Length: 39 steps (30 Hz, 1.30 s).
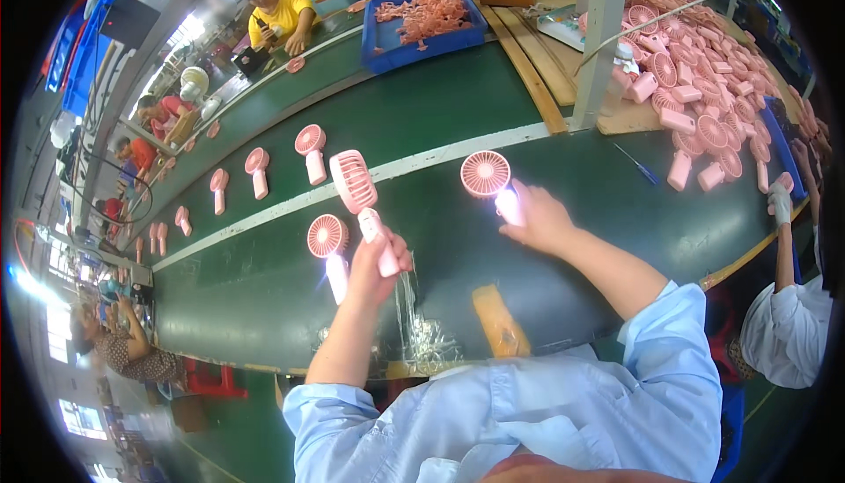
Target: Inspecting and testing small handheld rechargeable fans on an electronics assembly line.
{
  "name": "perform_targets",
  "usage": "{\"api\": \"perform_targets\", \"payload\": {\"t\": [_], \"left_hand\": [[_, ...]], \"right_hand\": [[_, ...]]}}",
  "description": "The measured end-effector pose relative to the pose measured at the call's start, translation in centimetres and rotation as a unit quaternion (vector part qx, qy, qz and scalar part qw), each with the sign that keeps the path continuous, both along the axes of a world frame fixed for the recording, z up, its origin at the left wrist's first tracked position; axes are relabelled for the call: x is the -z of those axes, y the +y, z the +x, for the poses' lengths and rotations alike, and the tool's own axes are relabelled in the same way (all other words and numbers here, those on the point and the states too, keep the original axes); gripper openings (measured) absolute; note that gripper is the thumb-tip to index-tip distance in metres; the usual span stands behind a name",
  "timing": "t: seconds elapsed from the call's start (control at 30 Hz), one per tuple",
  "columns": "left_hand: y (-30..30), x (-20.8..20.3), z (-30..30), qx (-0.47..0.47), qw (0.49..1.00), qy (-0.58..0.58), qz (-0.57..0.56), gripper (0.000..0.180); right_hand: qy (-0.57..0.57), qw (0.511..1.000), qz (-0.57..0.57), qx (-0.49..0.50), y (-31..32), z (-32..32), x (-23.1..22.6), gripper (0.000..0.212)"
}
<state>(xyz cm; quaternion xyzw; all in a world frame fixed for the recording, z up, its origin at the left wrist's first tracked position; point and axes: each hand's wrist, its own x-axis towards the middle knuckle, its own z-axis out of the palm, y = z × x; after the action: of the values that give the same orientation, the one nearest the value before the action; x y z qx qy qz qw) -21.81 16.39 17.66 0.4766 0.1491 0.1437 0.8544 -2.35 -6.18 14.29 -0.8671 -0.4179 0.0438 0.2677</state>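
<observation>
My left hand [377,267] is closed round the white-pink handle of a small pink handheld fan [354,181], its round grille raised and tilted above the green bench. Just left of that hand lies another pink fan [327,235] with a bright light on its handle. Farther right, my right hand [539,216] grips the handle of a third pink fan [486,173]. That handle shows a bright glow near the fingers, and its grille faces up. Part of each handle is hidden by my fingers.
Several pink fans [256,162] lie in a row beyond the white strip. A large heap of fans [704,87] fills the far right, with a screwdriver [635,164] beside it. A blue tray [376,58] holds pink parts. Brown tape [498,320] lies near me; co-workers [283,16] sit around.
</observation>
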Motion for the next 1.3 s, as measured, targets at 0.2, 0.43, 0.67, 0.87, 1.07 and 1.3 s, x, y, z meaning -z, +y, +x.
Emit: {"api": "perform_targets", "payload": {"t": [0.2, 0.43, 0.67, 0.87, 1.07, 1.3], "left_hand": [[-4.8, 1.2, 0.1, -0.019, 0.997, -0.047, -0.050, 0.045], [-8.9, 2.5, 2.9, -0.030, 0.994, -0.035, -0.101, 0.028], [-6.7, 5.5, 3.4, 0.056, 0.991, -0.009, -0.125, 0.036], [-7.4, 4.9, 3.1, 0.097, 0.980, -0.048, -0.170, 0.039], [-8.1, 6.0, 3.3, 0.094, 0.987, -0.010, -0.129, 0.040], [-8.4, 6.2, 2.9, 0.055, 0.998, -0.008, -0.025, 0.035]], "right_hand": [[0.206, 0.978, -0.016, -0.001, 1.1, 0.6, -0.7, 0.061], [0.512, 0.773, 0.375, -0.015, 0.5, -5.3, -2.9, 0.033], [0.556, 0.742, 0.376, 0.006, 0.2, -4.1, 0.4, 0.035], [0.584, 0.704, 0.404, -0.004, 0.2, -3.8, 1.6, 0.029], [0.597, 0.691, 0.406, 0.023, 0.2, -3.5, 1.5, 0.025], [0.589, 0.704, 0.397, 0.002, 0.1, -4.5, 0.9, 0.025]]}}
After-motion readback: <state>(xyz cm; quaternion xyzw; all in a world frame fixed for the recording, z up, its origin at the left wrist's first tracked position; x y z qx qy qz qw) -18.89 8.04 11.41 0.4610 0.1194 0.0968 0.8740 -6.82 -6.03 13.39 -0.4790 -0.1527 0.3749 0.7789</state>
